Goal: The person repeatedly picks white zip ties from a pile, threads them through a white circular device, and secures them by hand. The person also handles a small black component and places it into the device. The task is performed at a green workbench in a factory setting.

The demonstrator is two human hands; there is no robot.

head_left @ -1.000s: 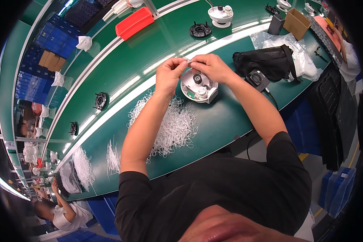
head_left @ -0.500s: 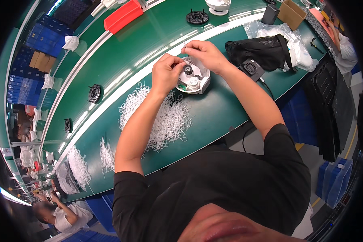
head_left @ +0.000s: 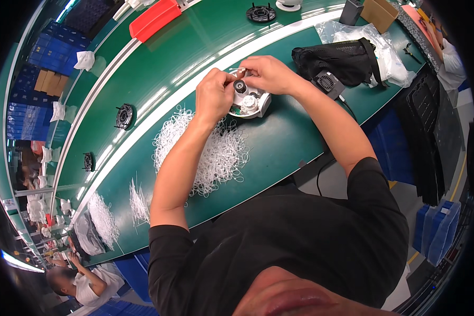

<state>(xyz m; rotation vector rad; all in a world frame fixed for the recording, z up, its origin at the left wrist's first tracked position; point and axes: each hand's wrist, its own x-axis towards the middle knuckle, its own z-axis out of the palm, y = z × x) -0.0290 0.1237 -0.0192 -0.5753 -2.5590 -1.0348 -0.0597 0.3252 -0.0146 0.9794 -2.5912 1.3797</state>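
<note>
A white round appliance housing point(head_left: 260, 108) sits on the green bench before me, its inside exposed. A black round knob-like part point(head_left: 239, 86) stands up in it, beside a white motor-like part point(head_left: 249, 103). My left hand point(head_left: 214, 95) is at the housing's left rim, fingers pinched together; what they hold is hidden. At the far rim my right hand point(head_left: 269, 75) is closed, with a thin white strip point(head_left: 237, 69) showing at its fingertips. Both hands' fingertips are close together behind the black part. A pile of looped white cable ties point(head_left: 216, 163) lies under and beside my left forearm.
Smaller bundles of straight white ties point(head_left: 138, 204) lie further left. A black mesh bag point(head_left: 334, 62), a black vented device point(head_left: 327, 84) and clear plastic bags point(head_left: 400, 68) are on the right. Black round parts point(head_left: 124, 116) and a red bin point(head_left: 154, 19) stand beyond the rail.
My right hand has come down toward the housing, its fingertips nearer my left hand's. The white strip now sticks out sideways past the fingertips. The left hand stays at the rim.
</note>
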